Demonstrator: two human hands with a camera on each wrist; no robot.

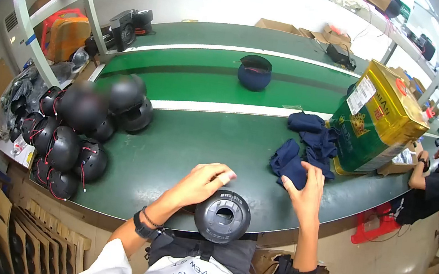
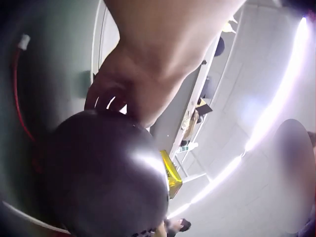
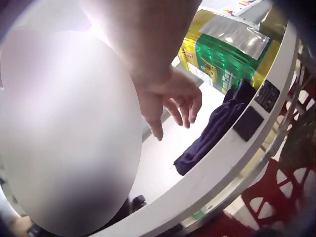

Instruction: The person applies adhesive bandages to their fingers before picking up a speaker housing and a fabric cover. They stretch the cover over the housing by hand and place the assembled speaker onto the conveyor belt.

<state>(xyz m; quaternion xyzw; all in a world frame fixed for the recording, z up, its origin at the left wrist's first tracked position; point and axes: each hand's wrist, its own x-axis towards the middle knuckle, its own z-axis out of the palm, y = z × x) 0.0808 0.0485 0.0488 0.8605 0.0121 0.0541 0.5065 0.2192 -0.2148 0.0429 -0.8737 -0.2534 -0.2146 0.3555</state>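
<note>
A round black part [image 1: 222,216] with a hole in its centre is at the table's front edge, before the person's body. Just above and left of it is the left hand [image 1: 203,182], its fingers loosely bent and holding nothing visible. The left wrist view has the hand [image 2: 131,84] beside a glossy black dome [image 2: 106,173]; contact cannot be told. Dark blue cloth pieces [image 1: 290,161] lie to the right. Over their near edge reaches the right hand [image 1: 306,197], thumb and fingers apart. In the right wrist view a gap separates this hand [image 3: 173,96] from the cloth [image 3: 212,131].
Several black domes with red wires [image 1: 63,149] are piled on the left. A yellow and green tin [image 1: 376,122] stands at the right. A dark blue covered round item [image 1: 254,73] sits on the green strip behind. Another person [image 1: 437,184] is at the far right.
</note>
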